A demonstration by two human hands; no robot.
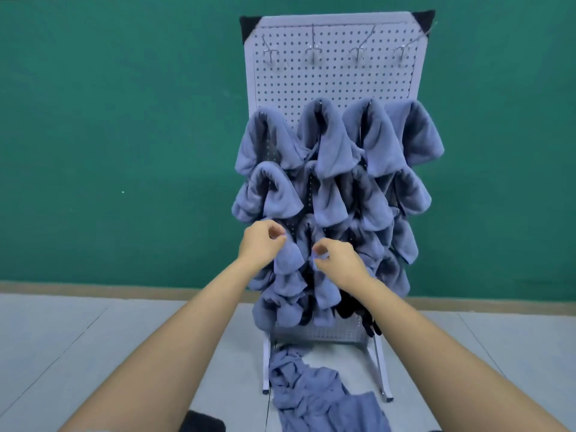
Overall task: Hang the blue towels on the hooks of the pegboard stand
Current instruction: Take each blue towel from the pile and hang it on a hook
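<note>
Blue cloth towels (336,145) fill the white perforated pegboard stand (330,79) below its bare wire hooks (313,51); left hand (261,244) and right hand (338,260) pinch one more towel (288,260).

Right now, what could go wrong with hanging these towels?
1. The towel pinched by the left hand and right hand might not catch on the crowded stand and could slip down.
2. Tugging could pull the neighbouring hung towels loose.
3. The pile of towels on the floor by the stand's feet could trip someone.
</note>
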